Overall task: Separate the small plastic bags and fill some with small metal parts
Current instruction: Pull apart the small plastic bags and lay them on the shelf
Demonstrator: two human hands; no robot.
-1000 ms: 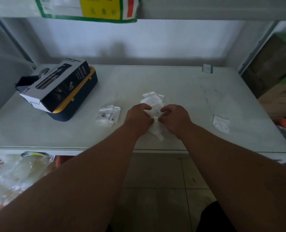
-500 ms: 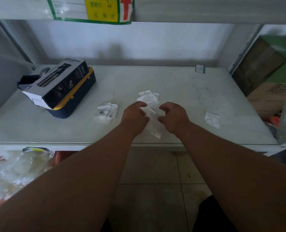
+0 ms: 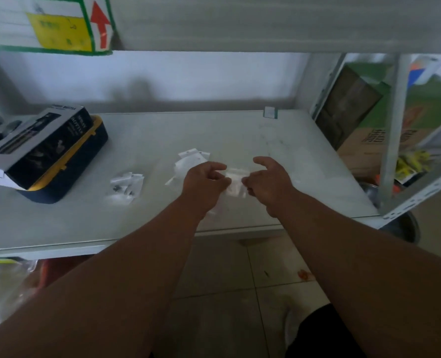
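I'm seeing both forearms reaching over the shelf's [image 3: 162, 140] front edge. My left hand [image 3: 203, 180] and right hand [image 3: 268, 180] are pinching opposite ends of a blurred clear bag [image 3: 236, 180] between them, other fingers loosely spread. Spare bags [image 3: 191, 161] are lying just behind the left hand; filled bags [image 3: 126, 186] are lying farther left, near the boxes [image 3: 43, 153].

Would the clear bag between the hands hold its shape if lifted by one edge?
Probably not. The bag looks like thin clear film, sagging between the left hand and right hand, so likely floppy. Likely very light, and perhaps slippery.
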